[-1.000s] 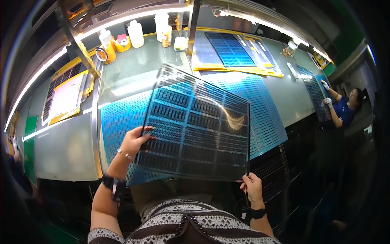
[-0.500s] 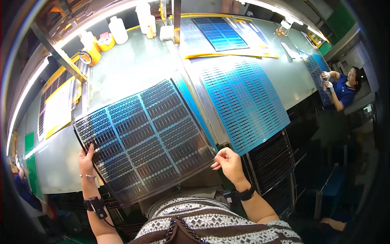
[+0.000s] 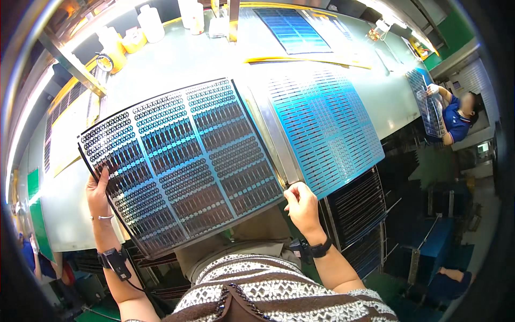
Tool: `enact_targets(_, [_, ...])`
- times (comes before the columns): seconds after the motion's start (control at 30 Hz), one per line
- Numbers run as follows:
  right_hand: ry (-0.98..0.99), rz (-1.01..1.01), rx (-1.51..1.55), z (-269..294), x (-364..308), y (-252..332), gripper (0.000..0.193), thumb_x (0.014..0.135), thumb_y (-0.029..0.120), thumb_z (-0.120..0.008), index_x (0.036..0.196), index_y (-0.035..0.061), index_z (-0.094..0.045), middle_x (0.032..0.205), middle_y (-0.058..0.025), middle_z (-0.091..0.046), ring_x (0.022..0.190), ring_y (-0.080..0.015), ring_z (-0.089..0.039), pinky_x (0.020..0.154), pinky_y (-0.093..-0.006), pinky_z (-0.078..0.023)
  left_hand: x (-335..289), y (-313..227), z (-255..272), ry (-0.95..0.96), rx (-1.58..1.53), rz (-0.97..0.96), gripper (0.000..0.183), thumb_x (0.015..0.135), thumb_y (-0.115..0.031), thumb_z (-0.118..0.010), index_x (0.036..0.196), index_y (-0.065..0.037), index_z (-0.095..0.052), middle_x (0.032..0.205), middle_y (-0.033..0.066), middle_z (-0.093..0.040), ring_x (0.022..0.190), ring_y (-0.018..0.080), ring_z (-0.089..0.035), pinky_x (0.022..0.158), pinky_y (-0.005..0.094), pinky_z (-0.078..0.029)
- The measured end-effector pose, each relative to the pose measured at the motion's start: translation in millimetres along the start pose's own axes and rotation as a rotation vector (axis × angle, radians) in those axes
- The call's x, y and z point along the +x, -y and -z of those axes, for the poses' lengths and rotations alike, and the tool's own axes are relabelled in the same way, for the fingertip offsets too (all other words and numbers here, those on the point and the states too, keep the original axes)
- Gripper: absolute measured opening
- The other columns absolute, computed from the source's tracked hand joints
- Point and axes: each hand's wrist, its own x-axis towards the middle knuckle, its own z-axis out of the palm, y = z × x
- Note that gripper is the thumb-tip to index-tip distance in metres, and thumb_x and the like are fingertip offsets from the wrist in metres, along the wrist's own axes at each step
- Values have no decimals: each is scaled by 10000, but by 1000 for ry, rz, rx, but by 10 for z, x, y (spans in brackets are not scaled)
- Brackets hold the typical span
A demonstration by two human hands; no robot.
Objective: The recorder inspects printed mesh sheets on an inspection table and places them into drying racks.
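Note:
A large thin sheet (image 3: 179,166), dark with rows of small rings and narrow bars divided by blue strips, is held tilted in front of my body. Its far part lies over the pale tabletop. My left hand (image 3: 98,196) grips the left edge, thumb on top and the other fingers hidden underneath. At the near right corner, my right hand (image 3: 303,206) is closed in a pinch; the exact contact of its fingertips with the corner is hard to see. Just right of it lies a bright blue patterned sheet (image 3: 327,129), overhanging the table's near edge.
A metal strip (image 3: 273,137) runs between the two sheets. Further back are another blue sheet (image 3: 295,32), white bottles (image 3: 151,24) and orange tape rolls (image 3: 110,59). A dark slotted rack (image 3: 357,206) stands below the table. At far right a person (image 3: 458,112) handles a sheet.
The held sheet has shifted up and left and its angle has changed, so it looks brighter and bluer. My left hand moved left with it; my right hand rose slightly at the corner.

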Motion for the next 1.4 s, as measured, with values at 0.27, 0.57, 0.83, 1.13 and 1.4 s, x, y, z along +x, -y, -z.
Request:
enact_targets(0.27, [-60, 117, -56, -30, 41, -86, 89, 822, 41, -580, 792, -5, -511, 715, -119, -537, 542, -212, -576, 484, -319, -464, 104, 88, -8, -6, -8, 29, 117, 879, -104, -581, 970, -57, -638, 883, 29, -663, 729, 98, -619, 644, 245, -528])
enact_targets(0.57, [62, -50, 116, -107, 89, 42, 73, 856, 38, -540, 856, 23, -469, 611, -45, -494, 484, -111, -518, 417, -261, -419, 379, 291, -131, -189, 305, 232, 326, 788, -319, -669, 959, -50, -601, 793, 41, -541, 717, 164, -569, 649, 296, -549])
enact_targets(0.83, [99, -76, 119, -32, 14, -18, 109, 873, 19, -487, 806, 18, -400, 654, -58, -476, 505, -125, -539, 429, -246, -476, 725, 501, -27, -307, 1102, 117, 512, 712, -379, -693, 1111, -95, -543, 968, 186, -636, 904, 347, -605, 790, 419, -468])
enact_targets(1.13, [90, -50, 81, -64, 17, -8, 121, 869, 6, -481, 792, 16, -388, 642, -50, -445, 482, -112, -520, 418, -234, -470, 787, 492, -87, -89, 1359, 4, 391, 900, -319, -469, 1289, -282, -455, 922, 156, -646, 840, 331, -622, 718, 430, -490])
enact_targets(1.4, [84, -66, 76, -67, 13, -5, 117, 865, 4, -480, 790, 13, -391, 633, -53, -464, 481, -116, -532, 415, -233, -471, 830, 381, -164, -37, 1474, 70, 427, 882, -186, -432, 1306, -239, -441, 885, 164, -649, 837, 327, -630, 713, 429, -499])
